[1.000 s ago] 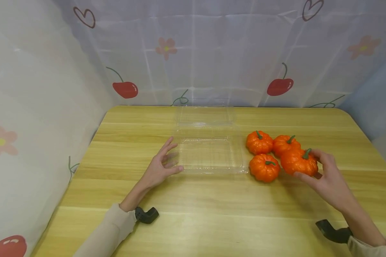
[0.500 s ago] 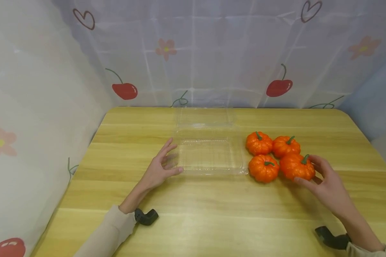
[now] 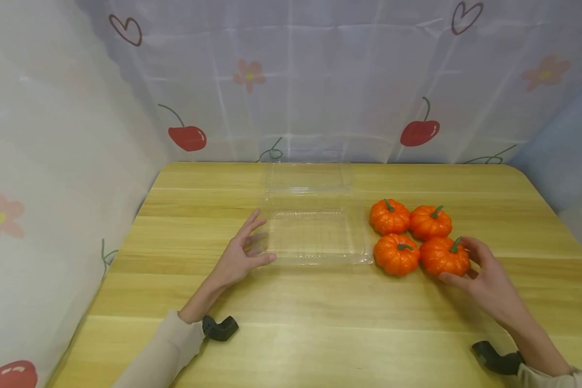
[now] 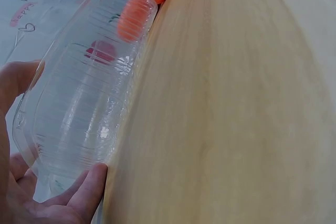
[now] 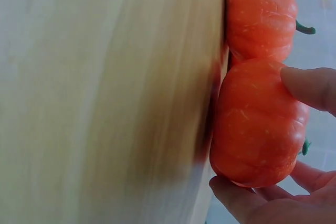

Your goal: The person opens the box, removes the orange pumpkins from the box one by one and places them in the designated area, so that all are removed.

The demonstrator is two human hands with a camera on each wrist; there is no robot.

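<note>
My right hand [image 3: 487, 280] grips a small orange pumpkin [image 3: 445, 256] with a green stem, thumb on one side and fingers on the other. In the right wrist view this pumpkin [image 5: 260, 124] sits at the table surface or barely above it; which, I cannot tell. It stands beside a second pumpkin [image 3: 396, 254], and two more, a back-left pumpkin [image 3: 389, 217] and a back-right pumpkin [image 3: 430, 222], complete a tight cluster. A clear plastic clamshell box [image 3: 315, 261] lies with its lid raised behind. My left hand [image 3: 237, 256] rests at the box's left side, fingers spread and touching its edge.
The light wooden table [image 3: 291, 334] reaches a patterned curtain [image 3: 320, 97] at the back. Another curtain [image 3: 53, 134] hangs along the left side. A dark wrist-camera mount [image 3: 221, 328] is on the left wrist, and a matching mount [image 3: 497, 358] is on the right.
My right hand has lowered the pumpkin and moved it slightly left and toward me, in front of the back-right pumpkin. The left hand, box and other pumpkins have stayed put.
</note>
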